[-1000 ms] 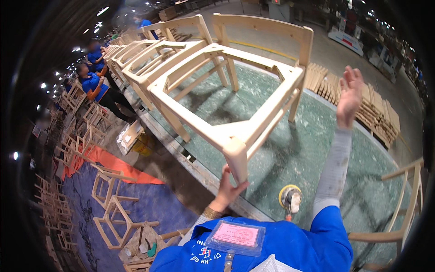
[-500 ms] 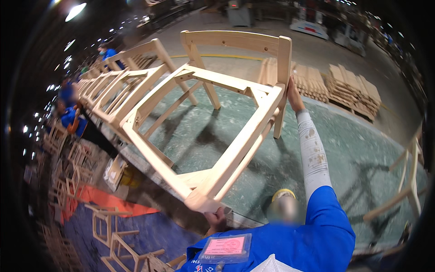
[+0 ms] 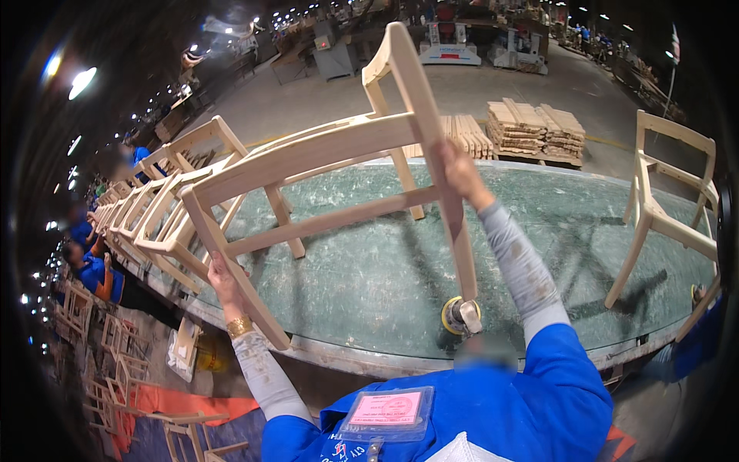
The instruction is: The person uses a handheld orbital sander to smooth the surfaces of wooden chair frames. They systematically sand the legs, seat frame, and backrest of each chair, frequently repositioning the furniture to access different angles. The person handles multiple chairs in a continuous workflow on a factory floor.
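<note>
A bare wooden chair frame [image 3: 308, 168] with an open seat stands on a green-topped table, its side turned toward me and its backrest [image 3: 376, 73] at the right. My left hand [image 3: 225, 283] grips its near left leg partway down, fingers closed around the wood. Higher up, my right hand [image 3: 462, 175] is closed on the tall rear leg post, about level with the seat rail. Just below the foot of that post lies a round power sander [image 3: 462, 314] with a yellow rim; neither hand touches it.
More chair frames [image 3: 165, 219] line the table's [image 3: 354, 308] left side, with co-workers [image 3: 96, 273] beside them. Another chair [image 3: 654, 208] stands at the right. Stacked wooden slats [image 3: 531, 127] lie beyond the far edge. Chair frames also stand on the floor at left.
The chair has turned so its side faces me, with the backrest swung right. My left hand has moved from the near corner to the left leg. The right hand still holds the back post.
</note>
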A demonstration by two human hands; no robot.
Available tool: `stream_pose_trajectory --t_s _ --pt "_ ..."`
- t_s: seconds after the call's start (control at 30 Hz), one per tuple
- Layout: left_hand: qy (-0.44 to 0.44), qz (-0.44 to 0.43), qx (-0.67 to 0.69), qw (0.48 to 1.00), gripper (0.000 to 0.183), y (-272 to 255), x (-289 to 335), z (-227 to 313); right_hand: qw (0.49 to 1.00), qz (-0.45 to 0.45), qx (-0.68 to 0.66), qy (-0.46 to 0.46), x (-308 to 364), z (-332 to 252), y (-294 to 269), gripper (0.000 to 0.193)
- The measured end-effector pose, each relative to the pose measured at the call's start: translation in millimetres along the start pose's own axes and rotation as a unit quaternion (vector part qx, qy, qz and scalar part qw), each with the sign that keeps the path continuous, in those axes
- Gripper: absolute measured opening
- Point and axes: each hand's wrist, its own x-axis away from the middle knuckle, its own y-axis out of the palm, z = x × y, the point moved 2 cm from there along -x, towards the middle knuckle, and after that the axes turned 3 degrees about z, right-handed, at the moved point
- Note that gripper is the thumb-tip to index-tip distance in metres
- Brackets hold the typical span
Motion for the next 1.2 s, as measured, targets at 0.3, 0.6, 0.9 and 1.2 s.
stream_pose_trajectory --t_s 0.3,0.6,0.9,1.2 --pt "-0.035 -0.035 0.013 0.999 0.052 26.2 -26.4 24.3 0.956 -0.066 0.189 0.216 270.7 66.1 -43.8 0.049" --pt "-0.045 -0.054 -0.007 0.998 0.054 30.0 -59.9 23.7 0.865 -0.188 0.347 0.311 354.7 50.3 -23.3 0.094" --pt "0.026 -0.044 -0.097 0.994 0.048 33.8 -62.8 25.4 0.879 -0.274 0.234 0.313 308.2 -11.7 -11.8 0.067" --pt "0.049 -0.032 -0.101 0.993 0.054 12.6 -53.8 11.6 0.985 0.058 0.121 -0.111 39.4 -181.9 49.5 0.066"
